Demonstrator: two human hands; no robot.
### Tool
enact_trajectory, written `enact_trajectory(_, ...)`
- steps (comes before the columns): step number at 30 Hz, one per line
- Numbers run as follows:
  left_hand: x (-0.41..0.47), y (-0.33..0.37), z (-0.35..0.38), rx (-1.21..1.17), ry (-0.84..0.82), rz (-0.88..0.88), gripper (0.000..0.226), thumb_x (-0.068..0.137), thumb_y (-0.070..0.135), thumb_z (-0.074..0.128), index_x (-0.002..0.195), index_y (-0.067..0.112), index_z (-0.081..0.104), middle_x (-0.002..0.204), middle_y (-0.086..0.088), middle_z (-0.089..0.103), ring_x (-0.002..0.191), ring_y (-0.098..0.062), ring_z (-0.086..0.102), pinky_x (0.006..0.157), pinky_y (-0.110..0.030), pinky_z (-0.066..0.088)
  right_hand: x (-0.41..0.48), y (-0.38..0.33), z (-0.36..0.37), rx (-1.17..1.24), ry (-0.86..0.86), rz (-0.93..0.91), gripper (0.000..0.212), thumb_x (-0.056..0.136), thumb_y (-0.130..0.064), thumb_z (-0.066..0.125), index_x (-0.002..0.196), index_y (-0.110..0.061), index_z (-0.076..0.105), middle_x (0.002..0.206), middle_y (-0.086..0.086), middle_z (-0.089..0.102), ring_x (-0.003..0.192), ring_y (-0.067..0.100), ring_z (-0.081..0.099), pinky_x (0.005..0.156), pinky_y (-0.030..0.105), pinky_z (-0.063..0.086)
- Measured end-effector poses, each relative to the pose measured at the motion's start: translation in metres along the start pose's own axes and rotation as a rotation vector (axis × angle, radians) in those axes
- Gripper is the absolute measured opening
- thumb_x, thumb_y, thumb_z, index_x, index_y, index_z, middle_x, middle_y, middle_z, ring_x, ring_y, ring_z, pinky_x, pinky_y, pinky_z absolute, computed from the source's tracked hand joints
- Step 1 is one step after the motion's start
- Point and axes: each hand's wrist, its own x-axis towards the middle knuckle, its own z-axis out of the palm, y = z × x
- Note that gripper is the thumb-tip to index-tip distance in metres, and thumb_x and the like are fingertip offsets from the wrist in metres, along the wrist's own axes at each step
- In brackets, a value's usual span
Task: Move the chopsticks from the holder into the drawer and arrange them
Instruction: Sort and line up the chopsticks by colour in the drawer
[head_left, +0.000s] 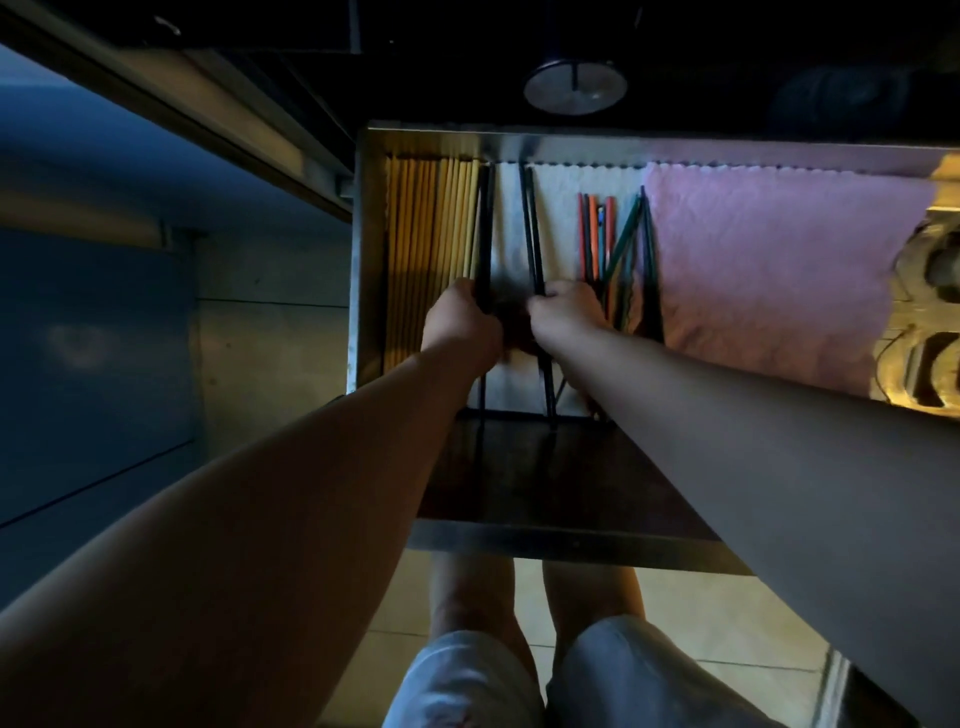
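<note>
left hand (460, 318) and right hand (565, 316) each pinch black chopsticks (531, 228); a careless slide could knock the coloured chopsticks (594, 239) askew.

Dim light. Beige tiled floor (727, 623) below; blue panel (93, 364) left; round metal disc (574, 85) above.

drawer (363, 260) | white cloth (558, 223) beside pink cloth (779, 270) on its floor | yellow chopsticks (426, 249) by left wall | black chopsticks (530, 223), coloured chopsticks (595, 239) on white cloth

Bare pink cloth (779, 260) on the drawer's (363, 260) right leaves open room; yellow chopsticks (431, 234) pack the left wall, black chopsticks (531, 228) and coloured chopsticks (597, 239) clutter the middle.
</note>
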Motion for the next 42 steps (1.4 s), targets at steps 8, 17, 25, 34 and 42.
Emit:
enact_trajectory(8,-0.007,0.003,-0.012,0.159,0.043,0.108,0.034,0.088,0.012,0.064,0.119,0.016,0.052,0.106,-0.004,0.061,0.089,-0.018,0.057,0.071,-0.031,0.05,-0.006,-0.002,0.001,-0.036,0.038,-0.019,0.017,0.084,-0.018,0.054,0.088,-0.013,0.07,0.076,0.006,0.067,0.069,0.022,0.065,0.065,0.031,0.056)
enact_trajectory(17,-0.009,-0.009,-0.02,0.729,-0.105,0.428,0.084,0.089,0.014,0.058,0.155,0.027,0.007,0.163,0.006,-0.008,0.148,-0.027,-0.004,0.115,-0.049,0.019,-0.007,0.0,-0.001,-0.05,0.123,-0.057,0.016,0.081,-0.018,0.053,0.086,-0.017,0.068,0.09,0.006,0.07,0.083,0.027,0.067,0.074,0.035,0.058)
enact_trajectory(25,0.001,-0.031,-0.016,0.917,-0.112,0.419,0.098,0.089,0.014,0.056,0.15,0.031,-0.018,0.154,0.013,-0.035,0.146,-0.018,-0.02,0.116,-0.048,0.011,-0.011,-0.004,0.013,-0.086,-0.009,-0.095,0.017,0.086,-0.017,0.053,0.088,-0.014,0.069,0.09,0.004,0.07,0.082,0.021,0.066,0.072,0.032,0.057)
enact_trajectory(34,-0.004,-0.038,-0.019,1.037,-0.182,0.518,0.094,0.091,0.018,0.053,0.151,0.027,-0.019,0.153,0.01,-0.039,0.145,-0.018,-0.025,0.116,-0.049,0.01,-0.012,0.0,0.016,-0.045,-0.006,-0.069,0.02,0.086,-0.013,0.049,0.089,-0.015,0.069,0.077,0.0,0.066,0.081,0.024,0.068,0.078,0.042,0.06)
enact_trajectory(42,-0.013,-0.023,-0.014,1.037,-0.175,0.428,0.084,0.095,0.021,0.048,0.153,0.026,-0.012,0.156,0.008,-0.032,0.146,-0.022,-0.021,0.117,-0.051,0.005,-0.012,0.005,0.0,-0.004,0.042,-0.08,0.023,0.084,-0.012,0.052,0.095,-0.01,0.072,0.092,0.005,0.07,0.089,0.026,0.066,0.08,0.046,0.058)
